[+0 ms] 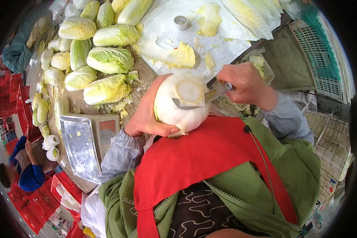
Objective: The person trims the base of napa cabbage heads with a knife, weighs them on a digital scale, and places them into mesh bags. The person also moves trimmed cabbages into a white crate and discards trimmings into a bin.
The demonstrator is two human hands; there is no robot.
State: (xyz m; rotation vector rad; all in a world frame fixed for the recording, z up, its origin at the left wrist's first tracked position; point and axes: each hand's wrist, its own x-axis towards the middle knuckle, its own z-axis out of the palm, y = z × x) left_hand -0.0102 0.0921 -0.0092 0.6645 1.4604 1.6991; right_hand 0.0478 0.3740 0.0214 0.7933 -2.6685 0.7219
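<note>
My left hand (148,110) grips the side of a napa cabbage (181,114), held with its pale cut base facing up, close to the red apron. Closed around the handle of a knife (215,93) is my right hand (245,84), just right of the cabbage. The knife's blade lies against the base, at the lower edge of the round stem end. Beyond the hands, a loose yellowish cabbage leaf (178,55) rests on white sheeting (238,50). The rest of the cabbage, below its base, is mostly hidden.
Several napa cabbages (110,61) lie at the left, above a scale with a metal tray (80,145). A tape roll (181,23) sits on the sheeting. Plastic crates (333,148) stand at the right. A person in blue (31,175) is at the far left, near red crates (32,205).
</note>
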